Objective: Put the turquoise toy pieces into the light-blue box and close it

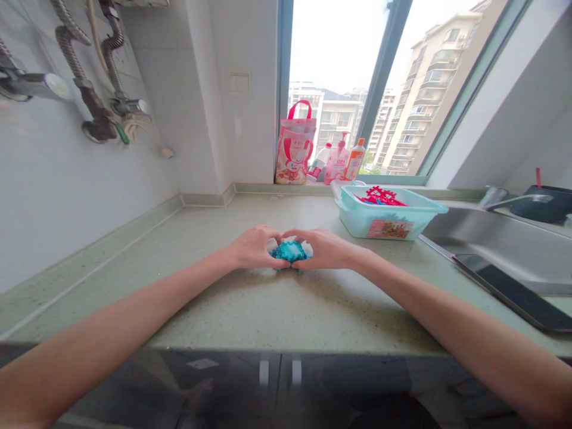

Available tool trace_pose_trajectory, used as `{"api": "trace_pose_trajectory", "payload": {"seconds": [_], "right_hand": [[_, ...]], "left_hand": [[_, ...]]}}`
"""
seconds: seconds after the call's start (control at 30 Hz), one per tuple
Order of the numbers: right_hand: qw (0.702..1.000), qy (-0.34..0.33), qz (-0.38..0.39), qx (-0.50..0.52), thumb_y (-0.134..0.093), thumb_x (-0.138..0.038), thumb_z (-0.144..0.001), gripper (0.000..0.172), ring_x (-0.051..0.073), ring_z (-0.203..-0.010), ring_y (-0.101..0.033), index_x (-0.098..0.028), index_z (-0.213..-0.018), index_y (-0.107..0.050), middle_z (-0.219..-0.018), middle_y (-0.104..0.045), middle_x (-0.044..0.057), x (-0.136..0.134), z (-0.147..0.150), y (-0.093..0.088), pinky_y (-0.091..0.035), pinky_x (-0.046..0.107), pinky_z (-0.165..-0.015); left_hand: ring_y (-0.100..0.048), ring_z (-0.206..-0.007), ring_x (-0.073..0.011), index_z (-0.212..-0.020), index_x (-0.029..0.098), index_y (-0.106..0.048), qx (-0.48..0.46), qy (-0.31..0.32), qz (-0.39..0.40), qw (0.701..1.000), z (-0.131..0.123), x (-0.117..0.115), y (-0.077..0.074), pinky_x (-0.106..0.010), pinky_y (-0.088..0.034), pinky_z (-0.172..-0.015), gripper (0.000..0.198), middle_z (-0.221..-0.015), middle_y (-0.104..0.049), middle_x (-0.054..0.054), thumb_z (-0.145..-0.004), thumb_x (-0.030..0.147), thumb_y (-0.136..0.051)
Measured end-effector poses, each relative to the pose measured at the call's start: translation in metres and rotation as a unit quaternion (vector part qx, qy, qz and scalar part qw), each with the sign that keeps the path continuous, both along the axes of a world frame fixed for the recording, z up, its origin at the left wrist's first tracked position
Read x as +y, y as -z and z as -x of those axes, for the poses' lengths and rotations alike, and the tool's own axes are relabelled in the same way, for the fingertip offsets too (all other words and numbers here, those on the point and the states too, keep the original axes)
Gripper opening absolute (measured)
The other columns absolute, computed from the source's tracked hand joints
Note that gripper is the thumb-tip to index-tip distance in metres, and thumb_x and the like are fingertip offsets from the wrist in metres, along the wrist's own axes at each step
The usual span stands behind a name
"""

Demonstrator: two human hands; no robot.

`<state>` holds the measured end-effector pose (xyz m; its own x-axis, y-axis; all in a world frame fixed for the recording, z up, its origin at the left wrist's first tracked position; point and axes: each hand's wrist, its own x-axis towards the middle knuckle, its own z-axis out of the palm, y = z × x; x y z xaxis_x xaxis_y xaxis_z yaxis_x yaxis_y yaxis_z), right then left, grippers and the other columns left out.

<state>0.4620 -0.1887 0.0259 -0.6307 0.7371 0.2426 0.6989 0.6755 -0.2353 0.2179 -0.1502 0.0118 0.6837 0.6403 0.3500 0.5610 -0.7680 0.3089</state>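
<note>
A small teal plastic piece with jagged edges (290, 251) rests on the pale green countertop (250, 304), right at the middle. My left hand (255, 247) curls round its left side and my right hand (322, 249) curls round its right side. Both sets of fingers are bent and pressed on the piece, thumbs nearly meeting over it. Most of the piece is hidden by the fingers. A light blue tub (388, 215) with red and blue interlocking pieces (379, 196) stands behind my right hand.
A steel sink (500, 247) lies at the right, with a dark phone (513, 291) on its rim and a tap (496, 198) behind. On the window sill stand a pink bag (294, 146) and several bottles (339, 162). Pipes and hoses (96, 89) hang on the left wall.
</note>
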Motion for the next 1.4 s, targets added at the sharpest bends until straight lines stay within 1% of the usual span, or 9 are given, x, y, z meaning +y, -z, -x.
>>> {"api": "trace_pose_trajectory", "payload": {"seconds": [0.23,0.37,0.43,0.63,0.8,1.0,1.1,1.2,1.4], "right_hand": [[1.000,0.002,0.010,0.011,-0.082,-0.043,-0.081,0.065,0.028,-0.098,-0.077,-0.031,-0.141,-0.061,-0.116,-0.080,0.005,0.000,-0.002,-0.002,-0.053,0.037,-0.087],[0.998,-0.044,0.023,0.036,-0.084,-0.044,-0.080,0.066,0.028,-0.109,-0.075,-0.031,-0.141,-0.063,-0.123,-0.078,0.006,0.001,-0.010,-0.008,-0.053,0.038,-0.096],[0.997,-0.060,0.019,0.042,-0.083,-0.042,-0.081,0.062,0.027,-0.112,-0.074,-0.031,-0.139,-0.066,-0.124,-0.078,0.005,0.002,-0.013,-0.009,-0.053,0.039,-0.099],[0.998,-0.050,0.002,0.035,-0.081,-0.037,-0.082,0.053,0.025,-0.101,-0.077,-0.032,-0.134,-0.070,-0.111,-0.081,0.002,0.004,-0.013,-0.008,-0.054,0.035,-0.092],[0.998,-0.049,0.003,0.040,-0.081,-0.037,-0.083,0.050,0.023,-0.099,-0.076,-0.033,-0.132,-0.071,-0.111,-0.081,0.001,0.004,-0.011,-0.006,-0.054,0.034,-0.090],[0.997,-0.053,0.010,0.054,-0.082,-0.037,-0.082,0.051,0.023,-0.098,-0.076,-0.033,-0.132,-0.071,-0.110,-0.081,0.001,0.005,-0.010,-0.005,-0.055,0.035,-0.092],[0.996,-0.063,0.026,0.058,-0.084,-0.041,-0.081,0.059,0.024,-0.102,-0.076,-0.033,-0.138,-0.067,-0.114,-0.080,0.002,0.006,-0.014,-0.008,-0.056,0.037,-0.094],[0.997,-0.038,0.041,0.048,-0.086,-0.049,-0.078,0.070,0.026,-0.105,-0.076,-0.031,-0.143,-0.065,-0.118,-0.080,0.004,0.007,-0.022,-0.013,-0.057,0.037,-0.092],[0.999,0.003,0.033,-0.021,-0.084,-0.048,-0.080,0.033,0.029,-0.097,-0.077,-0.030,-0.108,-0.083,-0.107,-0.082,0.003,0.009,-0.025,-0.015,-0.057,0.037,-0.086]], "left_hand": [[-0.072,-0.101,-0.0301,-0.101,0.023,-0.079,-0.005,0.001,0.016,1.000,-0.003,-0.001,0.001,-0.039,-0.053,-0.089,0.058,-0.105,-0.079,-0.006,-0.066,0.068,-0.086],[-0.069,-0.114,-0.0308,-0.112,0.025,-0.077,-0.013,0.037,0.032,0.999,0.005,0.004,-0.003,-0.042,-0.050,-0.102,0.065,-0.119,-0.077,-0.007,-0.064,0.067,-0.090],[-0.067,-0.119,-0.0301,-0.115,0.026,-0.076,-0.013,0.069,0.034,0.997,0.010,0.009,-0.005,-0.043,-0.047,-0.107,0.062,-0.124,-0.076,-0.006,-0.066,0.060,-0.091],[-0.067,-0.119,-0.0271,-0.102,0.025,-0.076,-0.029,0.119,0.045,0.991,0.018,0.017,-0.004,-0.042,-0.046,-0.109,0.034,-0.122,-0.077,-0.004,-0.077,0.046,-0.085],[-0.067,-0.117,-0.0267,-0.097,0.025,-0.076,-0.045,0.122,0.052,0.990,0.014,0.013,-0.003,-0.042,-0.047,-0.107,0.036,-0.119,-0.078,-0.004,-0.075,0.051,-0.088],[-0.067,-0.116,-0.0295,-0.102,0.026,-0.077,-0.028,0.096,0.042,0.994,0.008,0.008,-0.003,-0.043,-0.049,-0.104,0.047,-0.119,-0.077,-0.005,-0.070,0.059,-0.089],[-0.068,-0.113,-0.0292,-0.103,0.025,-0.077,-0.028,0.086,0.027,0.996,0.005,0.006,-0.003,-0.042,-0.050,-0.102,0.041,-0.117,-0.078,-0.006,-0.076,0.054,-0.085],[-0.068,-0.113,-0.0294,-0.107,0.025,-0.077,-0.028,0.077,0.019,0.996,0.004,0.004,-0.002,-0.043,-0.050,-0.102,0.042,-0.117,-0.078,-0.006,-0.075,0.050,-0.085],[-0.069,-0.111,-0.0296,-0.108,0.024,-0.078,-0.013,0.078,0.014,0.997,0.003,0.005,-0.001,-0.043,-0.051,-0.101,0.042,-0.115,-0.078,-0.006,-0.072,0.045,-0.086]]}}
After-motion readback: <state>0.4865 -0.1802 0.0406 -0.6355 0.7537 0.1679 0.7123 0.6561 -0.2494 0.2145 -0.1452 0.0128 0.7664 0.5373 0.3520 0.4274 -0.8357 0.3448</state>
